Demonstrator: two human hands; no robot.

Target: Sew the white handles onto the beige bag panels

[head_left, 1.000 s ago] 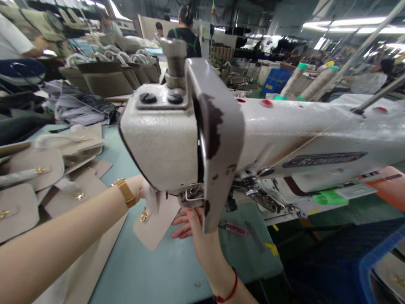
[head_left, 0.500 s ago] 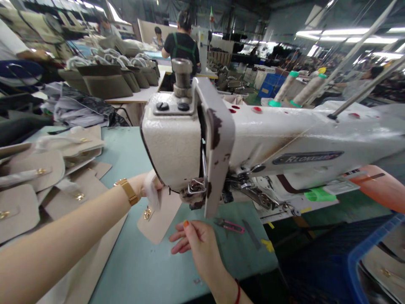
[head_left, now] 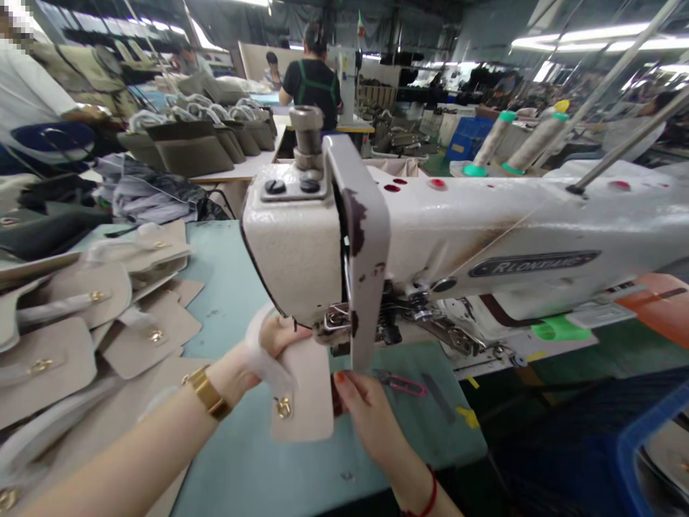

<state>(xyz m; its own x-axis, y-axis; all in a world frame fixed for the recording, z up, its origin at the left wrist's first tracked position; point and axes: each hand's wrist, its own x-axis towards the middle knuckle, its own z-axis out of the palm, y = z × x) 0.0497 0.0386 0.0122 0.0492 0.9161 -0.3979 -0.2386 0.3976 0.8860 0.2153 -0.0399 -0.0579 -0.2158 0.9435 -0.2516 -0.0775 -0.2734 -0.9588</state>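
My left hand (head_left: 269, 350) is closed on the top edge of a beige leather flap (head_left: 304, 391) with a gold clasp, just under the head of a white sewing machine (head_left: 457, 230). A white wrap covers part of that hand, and a gold watch sits on the wrist. My right hand (head_left: 363, 409) touches the flap's right edge below the needle area, fingers curled against it. Pink thread snips (head_left: 401, 385) lie on the green table (head_left: 226, 452) just right of my right hand.
Several beige flaps with gold clasps (head_left: 69, 323) are piled at the left. Thread cones (head_left: 517, 143) stand behind the machine. A blue bin (head_left: 646, 438) is at the lower right. Grey bags (head_left: 188, 143) fill a far table, and other people work beyond.
My left hand has drawn the flap toward me and turned it upright. My right hand has moved from the table up to the flap's right edge.
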